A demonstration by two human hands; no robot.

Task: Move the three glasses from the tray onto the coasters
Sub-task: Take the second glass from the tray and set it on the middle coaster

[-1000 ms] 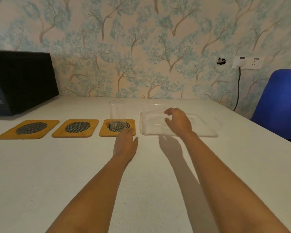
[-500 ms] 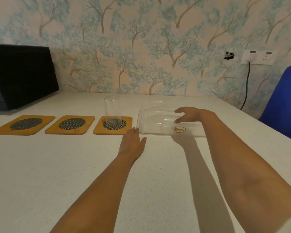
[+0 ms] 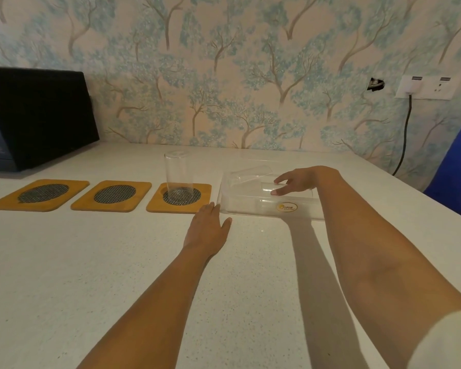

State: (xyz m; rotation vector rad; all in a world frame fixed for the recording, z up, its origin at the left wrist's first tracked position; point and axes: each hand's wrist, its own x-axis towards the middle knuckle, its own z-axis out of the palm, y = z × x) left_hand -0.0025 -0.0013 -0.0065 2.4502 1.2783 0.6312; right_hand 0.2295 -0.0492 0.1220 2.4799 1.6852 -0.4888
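Note:
Three wooden coasters with dark mesh centres lie in a row: left (image 3: 39, 193), middle (image 3: 112, 195), right (image 3: 200, 206). One clear glass (image 3: 175, 177) stands upright on the right coaster. Beside it sits a clear plastic tray (image 3: 250, 209) with a gold sticker. Inside the tray, two clear glasses lie on their sides: one at the back left (image 3: 253, 173) and one (image 3: 290, 189) under my right hand. My right hand (image 3: 295, 181) reaches into the tray, its fingers and thumb closed around that glass. My left hand (image 3: 206, 230) rests flat on the table before the right coaster, holding nothing.
A black appliance (image 3: 35, 118) stands at the back left of the white table. A blue chair (image 3: 455, 166) is at the right edge. A wall socket (image 3: 426, 87) with a black cable hangs behind the tray.
My right hand has moved deeper into the tray and closed around a lying glass. The camera view shifted slightly. My left hand stays flat in place.

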